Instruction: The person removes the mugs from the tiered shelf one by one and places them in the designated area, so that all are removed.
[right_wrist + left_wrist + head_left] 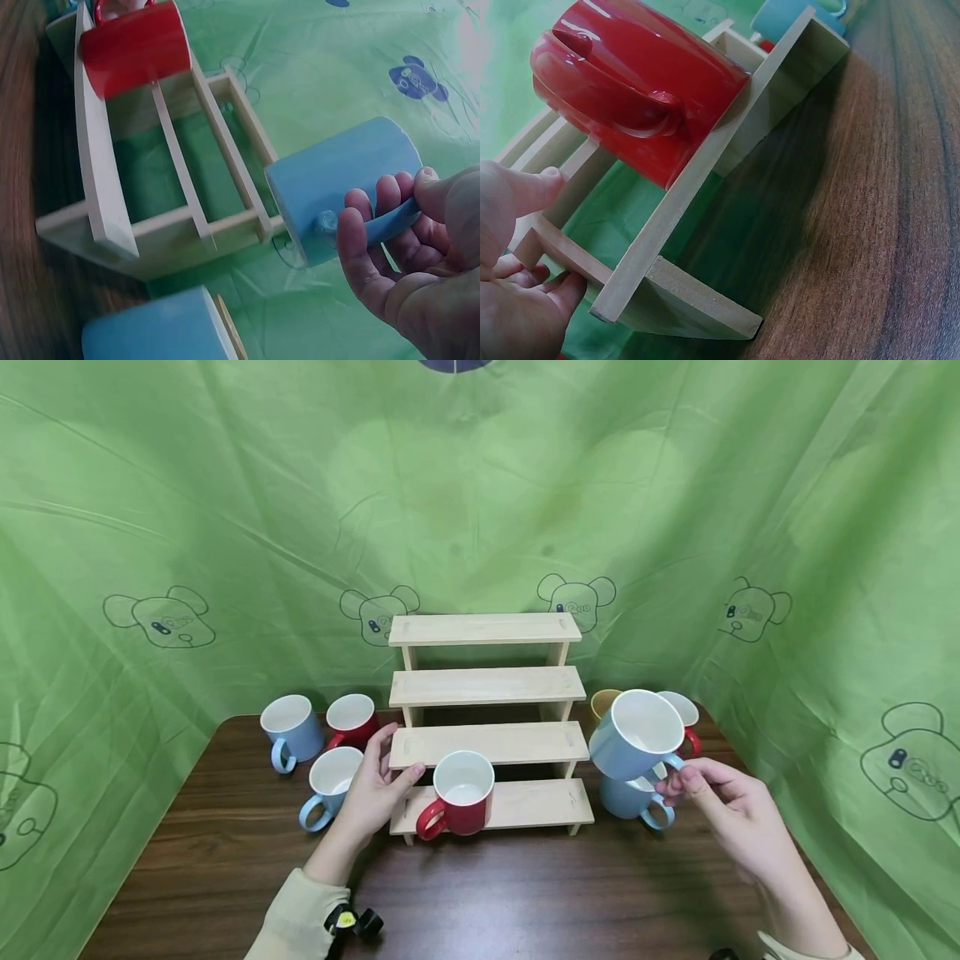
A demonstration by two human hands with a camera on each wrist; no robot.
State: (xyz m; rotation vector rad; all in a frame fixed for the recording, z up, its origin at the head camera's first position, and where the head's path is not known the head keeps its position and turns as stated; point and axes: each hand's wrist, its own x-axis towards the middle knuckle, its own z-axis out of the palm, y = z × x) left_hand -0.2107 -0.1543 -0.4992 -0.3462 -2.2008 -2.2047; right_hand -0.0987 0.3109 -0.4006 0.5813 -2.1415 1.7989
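Note:
My right hand (731, 810) pinches the handle of a light blue mug (345, 180), holding it raised and tilted off the right end of a pale wooden four-step shelf (517, 802). Below that mug a second blue mug (622, 799) stands on the table, partly covered from view. At the shelf's left end, my left hand (375, 793) grips the second step from the bottom, the thumb over its edge and the fingers around the side. A red mug (474, 814) with a white inside stands on the lowest step, its handle toward the left front.
Left of the shelf stand two blue mugs (300, 735) and a red mug (365, 732). Behind the raised mug are a yellow mug (600, 702) and a red mug with a white inside (692, 739), both partly hidden. Green cloth (480, 485) surrounds the dark wooden table (495, 902).

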